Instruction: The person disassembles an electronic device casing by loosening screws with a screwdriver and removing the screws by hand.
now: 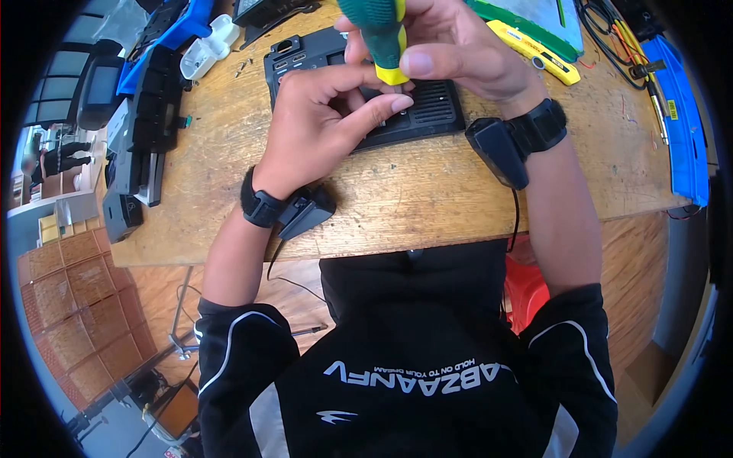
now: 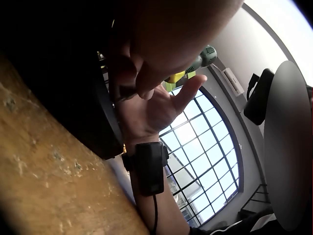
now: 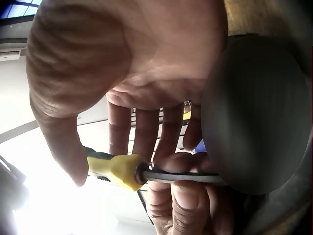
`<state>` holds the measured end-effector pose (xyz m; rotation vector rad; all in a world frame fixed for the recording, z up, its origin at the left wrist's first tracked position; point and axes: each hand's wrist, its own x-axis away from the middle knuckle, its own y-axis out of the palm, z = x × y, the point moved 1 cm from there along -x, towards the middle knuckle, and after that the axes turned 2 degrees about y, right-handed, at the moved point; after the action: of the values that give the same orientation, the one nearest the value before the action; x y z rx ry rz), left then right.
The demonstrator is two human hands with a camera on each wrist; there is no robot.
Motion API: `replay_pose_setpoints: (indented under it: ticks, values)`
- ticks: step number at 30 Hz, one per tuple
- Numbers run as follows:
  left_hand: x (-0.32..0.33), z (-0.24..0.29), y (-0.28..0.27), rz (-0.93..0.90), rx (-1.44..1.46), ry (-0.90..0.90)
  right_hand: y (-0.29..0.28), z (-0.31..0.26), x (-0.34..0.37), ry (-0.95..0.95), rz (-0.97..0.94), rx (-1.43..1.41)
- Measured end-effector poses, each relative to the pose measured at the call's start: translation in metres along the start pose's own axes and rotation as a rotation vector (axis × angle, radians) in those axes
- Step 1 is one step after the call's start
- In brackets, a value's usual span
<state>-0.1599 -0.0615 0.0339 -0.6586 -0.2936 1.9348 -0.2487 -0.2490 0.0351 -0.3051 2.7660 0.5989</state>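
A screwdriver with a green and yellow handle (image 1: 382, 42) stands nearly upright over a black electronic housing (image 1: 439, 114) with slotted vents and ports. My right hand (image 1: 477, 65) holds the handle, its thumb lying along the yellow end. Lower down, my left hand (image 1: 317, 126) pinches the metal shaft (image 3: 181, 176) between thumb and fingers, close over the housing. The tip of the screwdriver is hidden. In the left wrist view, the dark side of the housing (image 2: 105, 112) fills much of the left part.
A yellow utility knife (image 1: 534, 53) lies right of the housing, near a green-edged tray (image 1: 565, 34) and cables (image 1: 611, 34). At left are a white container (image 1: 210, 47), small screws (image 1: 243, 67) and black devices (image 1: 155, 99). A blue bin (image 1: 679, 114) stands at the right edge.
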Motion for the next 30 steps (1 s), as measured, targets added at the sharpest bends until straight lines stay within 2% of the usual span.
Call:
replay_pose_setpoints:
  ticks: [2, 6, 7, 9, 11, 12, 14, 17, 20, 24, 25, 26, 27, 28, 30]
  values:
    - [-0.001, -0.003, -0.001, 0.001, -0.042, 0.023, -0.001, 0.002, 0.001, -0.009, 0.051, 0.138]
    - [-0.001, 0.001, -0.003, -0.007, -0.134, 0.033, -0.006, 0.006, -0.003, 0.059, 0.016, 0.112]
    - [0.0, 0.002, -0.002, -0.006, -0.134, 0.034, 0.0, 0.003, 0.0, 0.062, 0.072, 0.108]
    - [0.001, 0.002, 0.001, 0.028, 0.032, 0.036, 0.001, -0.008, -0.001, 0.064, 0.126, 0.107]
    - [0.0, 0.001, 0.003, 0.032, 0.087, 0.031, -0.004, -0.021, 0.001, 0.141, -0.147, -0.201]
    - [0.0, 0.0, 0.003, 0.035, 0.142, 0.025, -0.004, -0.017, 0.0, 0.141, -0.148, -0.2]
    - [0.001, 0.001, 0.0, 0.016, 0.098, -0.002, -0.006, -0.002, -0.001, 0.098, -0.001, 0.048]
    - [-0.001, -0.001, -0.001, -0.005, 0.046, -0.004, -0.012, 0.006, 0.0, 0.029, -0.002, 0.125]
    - [-0.002, 0.002, 0.0, -0.001, 0.02, 0.022, -0.004, 0.005, 0.002, 0.022, 0.062, 0.064]
    - [-0.001, -0.001, -0.003, -0.024, -0.012, 0.03, -0.007, 0.005, 0.0, 0.011, 0.06, 0.123]
    - [-0.001, -0.003, -0.002, -0.015, 0.073, 0.031, -0.008, 0.005, 0.0, 0.02, 0.055, 0.074]
    - [0.001, -0.005, 0.0, -0.007, 0.162, 0.023, -0.007, 0.006, 0.002, 0.032, 0.055, 0.017]
    - [0.001, -0.006, 0.0, -0.001, 0.142, 0.055, 0.014, -0.012, 0.005, 0.152, 0.177, 0.042]
    - [0.001, -0.005, -0.001, 0.001, 0.14, 0.058, 0.009, -0.009, 0.004, 0.15, 0.175, 0.044]
    - [0.001, -0.002, -0.001, -0.013, 0.126, -0.004, 0.0, -0.001, 0.002, 0.055, 0.023, -0.003]
